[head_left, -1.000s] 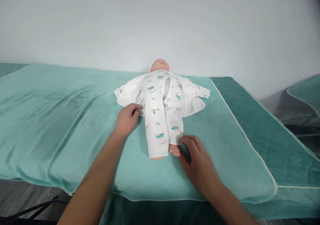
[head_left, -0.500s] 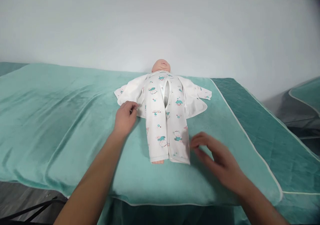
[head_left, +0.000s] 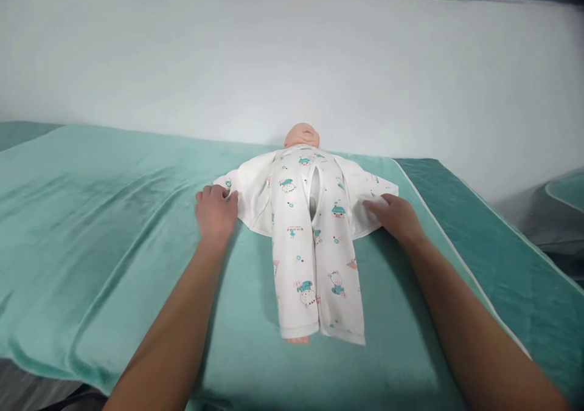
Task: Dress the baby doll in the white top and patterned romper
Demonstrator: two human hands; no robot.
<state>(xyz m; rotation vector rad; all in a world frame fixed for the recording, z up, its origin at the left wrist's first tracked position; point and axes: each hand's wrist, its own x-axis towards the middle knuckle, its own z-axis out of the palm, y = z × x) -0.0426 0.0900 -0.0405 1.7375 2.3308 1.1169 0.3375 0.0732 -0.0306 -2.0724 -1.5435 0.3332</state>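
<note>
A baby doll (head_left: 302, 136) lies on its back, head at the far side. It has on printed white baby trousers (head_left: 296, 265) with an open crotch slit, and a toe end peeks from one leg. Beneath the trousers a white baby shirt (head_left: 255, 201) is spread out, both sleeves stretched sideways. My left hand (head_left: 216, 211) is closed, pinching the shirt's edge near the left sleeve. On the opposite side, my right hand (head_left: 398, 216) pinches the other flap between thumb and fingers.
A green plush blanket (head_left: 137, 265) with folds on its left covers the table. Darker green quilted cloth (head_left: 493, 234) lies along the right. A white wall (head_left: 292, 52) stands directly behind the doll's head.
My right hand has moved from beside the trouser leg up to the right shirt flap. My left hand has shifted outward along the left flap. The camera view has tilted up slightly.
</note>
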